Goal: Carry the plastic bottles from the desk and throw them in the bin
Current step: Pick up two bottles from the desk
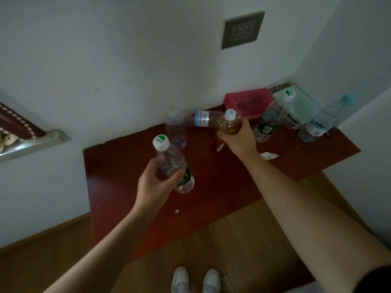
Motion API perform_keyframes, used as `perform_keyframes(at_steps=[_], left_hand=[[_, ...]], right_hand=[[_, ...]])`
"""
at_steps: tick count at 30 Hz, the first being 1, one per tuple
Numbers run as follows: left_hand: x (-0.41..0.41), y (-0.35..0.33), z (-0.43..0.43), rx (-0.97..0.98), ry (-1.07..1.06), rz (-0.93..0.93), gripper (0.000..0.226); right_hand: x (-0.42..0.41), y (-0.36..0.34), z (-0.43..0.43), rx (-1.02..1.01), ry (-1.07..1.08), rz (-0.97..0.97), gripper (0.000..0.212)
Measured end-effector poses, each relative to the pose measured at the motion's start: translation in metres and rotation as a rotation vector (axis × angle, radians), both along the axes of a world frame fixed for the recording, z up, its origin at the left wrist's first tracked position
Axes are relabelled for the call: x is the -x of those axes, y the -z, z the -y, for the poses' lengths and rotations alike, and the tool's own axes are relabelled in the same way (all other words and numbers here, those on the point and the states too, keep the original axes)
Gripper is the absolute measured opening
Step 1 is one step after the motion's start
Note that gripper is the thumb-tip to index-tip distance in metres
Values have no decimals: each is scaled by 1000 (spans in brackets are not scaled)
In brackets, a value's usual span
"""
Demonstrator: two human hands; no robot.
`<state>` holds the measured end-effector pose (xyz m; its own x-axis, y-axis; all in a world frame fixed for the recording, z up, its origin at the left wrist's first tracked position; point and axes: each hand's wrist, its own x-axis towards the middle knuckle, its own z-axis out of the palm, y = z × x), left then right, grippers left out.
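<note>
A person's left hand (pixel 157 182) wraps around a clear plastic bottle with a green-and-white cap (pixel 172 163), while the right hand (pixel 239 139) clasps an amber-filled plastic bottle with a white cap (pixel 228 123), both at the dark red desk (pixel 118 176). Lifting each straight up should spare the upright clear bottle (pixel 175 130) and the blue-labelled bottle lying flat (pixel 203 119) just behind. White walls, a grey wall socket (pixel 243 29) and a wooden floor (pixel 63 250) frame the desk; no bin is visible.

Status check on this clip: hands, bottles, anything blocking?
Left hand grips green-label bottle. Right hand grips amber bottle. Four more bottles on desk. Nothing blocking either hand; bin out of view.
</note>
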<state>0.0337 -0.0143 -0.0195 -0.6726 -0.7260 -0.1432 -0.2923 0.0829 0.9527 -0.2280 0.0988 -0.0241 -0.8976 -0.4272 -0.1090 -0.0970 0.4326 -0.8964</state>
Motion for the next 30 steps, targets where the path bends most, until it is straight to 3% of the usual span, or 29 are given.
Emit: perform_keyframes(at_steps=[8,19,24,30], left_hand=[[-132,-20,2,15,-174,58,40],[-309,-12,-132,-44,-478,175,42],[-393,-9,-183,-71,-721,242,54],[-498,-4,-241,-110,-1114,236,46]], right_hand=[[-81,-49,-50,29,-149,-37,51],[-258,-26,-180,-39,-461,158,54],[-306,-21,-159,-67,-657,188,54],[-397,-36,-78,-61,-1028,172,54]])
